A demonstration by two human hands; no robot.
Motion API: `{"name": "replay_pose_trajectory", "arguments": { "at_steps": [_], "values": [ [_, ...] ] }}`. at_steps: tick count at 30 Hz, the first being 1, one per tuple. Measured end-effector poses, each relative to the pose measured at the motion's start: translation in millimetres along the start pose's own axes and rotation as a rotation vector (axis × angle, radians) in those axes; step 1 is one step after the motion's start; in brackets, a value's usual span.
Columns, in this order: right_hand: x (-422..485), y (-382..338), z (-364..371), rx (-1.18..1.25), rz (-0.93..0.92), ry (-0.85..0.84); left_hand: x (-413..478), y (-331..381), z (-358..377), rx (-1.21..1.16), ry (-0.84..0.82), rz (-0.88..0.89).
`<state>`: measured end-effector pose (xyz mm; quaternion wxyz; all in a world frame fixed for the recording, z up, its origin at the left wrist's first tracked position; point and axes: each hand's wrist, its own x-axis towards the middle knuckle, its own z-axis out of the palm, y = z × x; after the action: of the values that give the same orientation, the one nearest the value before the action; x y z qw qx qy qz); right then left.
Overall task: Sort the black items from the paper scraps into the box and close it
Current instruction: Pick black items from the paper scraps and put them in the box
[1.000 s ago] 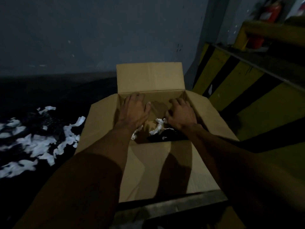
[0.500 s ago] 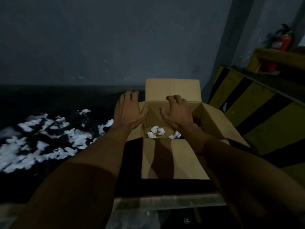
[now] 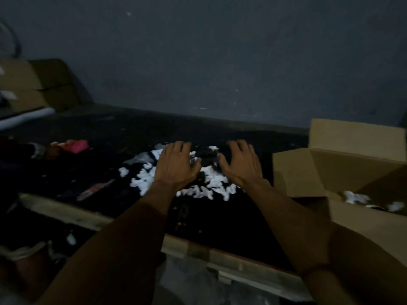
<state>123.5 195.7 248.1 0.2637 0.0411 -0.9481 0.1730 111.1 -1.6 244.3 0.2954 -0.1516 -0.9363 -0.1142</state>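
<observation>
The box (image 3: pixel 319 172) runs off the right edge, and the paper scraps (image 3: pixel 198 191) are blurred beyond shape.

- The paper scraps (image 3: pixel 204 190) lie heaped on the tabletop (image 3: pixel 114 137), under and just nearer than the fingers (image 3: pixel 179 148) of the left hand (image 3: pixel 176 168) and the fingers (image 3: pixel 237 148) of the right hand (image 3: pixel 242 168).
- The two hands are side by side over the heap, apart from each other; whether they touch it cannot be told.
- The cardboard box (image 3: pixel 319 172) stands right of the right fingers, flaps open, with loose scraps (image 3: pixel 356 198) inside.
- A small block (image 3: pixel 76 145) lies well left of the left fingers.
- A second cardboard box (image 3: pixel 33 89) sits further left and behind, by the wall (image 3: pixel 220 62).
</observation>
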Motion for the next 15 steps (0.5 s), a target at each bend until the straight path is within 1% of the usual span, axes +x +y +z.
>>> {"name": "replay_pose_trajectory", "arguments": {
  "at_steps": [4,7,9,13,15],
  "values": [
    [2.9,-51.9,46.1,0.019,-0.051,-0.052,-26.5,-65.9,0.2,0.040,-0.004,-0.041],
    [6.0,-74.6,79.6,0.018,-0.080,-0.111,-42.2,-103.1,11.2,0.046,-0.049,-0.095],
    [9.2,-81.6,103.1,0.034,-0.096,-0.148,-49.3,-122.0,24.3,0.037,-0.069,-0.129],
    [26.1,-84.3,147.9,0.029,-0.115,-0.212,-49.8,-151.6,55.2,0.022,-0.029,-0.131],
    [38.6,-81.9,169.4,0.033,-0.122,-0.233,-43.4,-162.7,68.2,0.039,-0.072,-0.171]
  ]
}}
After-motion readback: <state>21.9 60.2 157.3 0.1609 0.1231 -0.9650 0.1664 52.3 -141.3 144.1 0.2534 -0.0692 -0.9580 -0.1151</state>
